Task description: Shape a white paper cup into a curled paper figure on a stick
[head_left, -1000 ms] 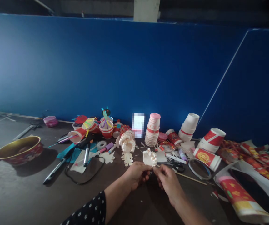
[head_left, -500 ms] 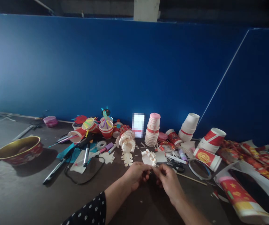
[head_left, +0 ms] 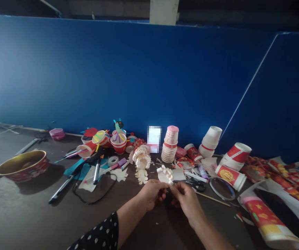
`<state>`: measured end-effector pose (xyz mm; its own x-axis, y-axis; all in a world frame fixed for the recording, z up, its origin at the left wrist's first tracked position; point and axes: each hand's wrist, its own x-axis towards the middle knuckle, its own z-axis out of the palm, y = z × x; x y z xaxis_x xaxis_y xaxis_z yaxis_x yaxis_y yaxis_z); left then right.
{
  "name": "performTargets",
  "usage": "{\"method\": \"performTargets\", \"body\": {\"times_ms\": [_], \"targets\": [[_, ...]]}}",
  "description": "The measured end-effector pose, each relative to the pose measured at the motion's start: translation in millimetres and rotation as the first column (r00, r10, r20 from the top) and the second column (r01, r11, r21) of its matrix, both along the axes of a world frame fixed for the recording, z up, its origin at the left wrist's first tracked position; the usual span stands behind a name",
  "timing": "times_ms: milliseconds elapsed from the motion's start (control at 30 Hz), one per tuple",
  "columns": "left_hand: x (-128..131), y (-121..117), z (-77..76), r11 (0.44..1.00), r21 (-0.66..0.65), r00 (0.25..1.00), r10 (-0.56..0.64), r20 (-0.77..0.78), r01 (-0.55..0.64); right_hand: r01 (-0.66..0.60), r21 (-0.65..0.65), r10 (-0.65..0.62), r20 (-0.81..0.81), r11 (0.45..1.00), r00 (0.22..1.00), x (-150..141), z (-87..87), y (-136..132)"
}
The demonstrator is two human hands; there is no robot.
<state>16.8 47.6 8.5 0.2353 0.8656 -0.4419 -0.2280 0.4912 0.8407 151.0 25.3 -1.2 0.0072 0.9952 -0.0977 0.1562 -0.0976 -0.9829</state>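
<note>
A small white paper piece with curled tabs (head_left: pixel 167 174) is pinched between both hands, in front of the row of cups. My left hand (head_left: pixel 153 195) has thumb and forefinger closed at its lower edge. From the other side my right hand (head_left: pixel 185 199) grips the same edge, its fingertips meeting those of the left. The fingertips hide the edge itself. Just beyond, to the left, stands a white paper figure with layered curls (head_left: pixel 142 161); its fringed lower part (head_left: pixel 141 176) lies on the table.
A stack of paper cups (head_left: pixel 169 149) stands behind my hands. Left are a gold-rimmed bowl (head_left: pixel 21 170), a glue gun (head_left: pixel 72 177) with its cord and a marker (head_left: pixel 96 172). Right are a tape roll (head_left: pixel 222 189), a wooden stick (head_left: pixel 213 198) and a red-and-yellow cup stack (head_left: pixel 271 222).
Both hands stay almost where they were, still pinching the curled paper piece. The whole view has shifted very slightly.
</note>
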Motion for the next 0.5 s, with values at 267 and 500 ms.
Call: {"method": "performTargets", "body": {"times_ms": [267, 500], "targets": [[-2.0, -0.1, 2.8, 0.999, -0.032, 1.0, -0.007, 0.023, 0.008, -0.013, -0.032, 0.013, -0.001, 0.999, 1.0, 1.7, 1.0, 0.3], [-1.3, -0.5, 3.1, 1.0, -0.019, 1.0, -0.012, 0.024, 0.012, 0.018, -0.063, -0.017, 0.01, 0.998, 1.0, 2.1, 3.9, 1.3]]}}
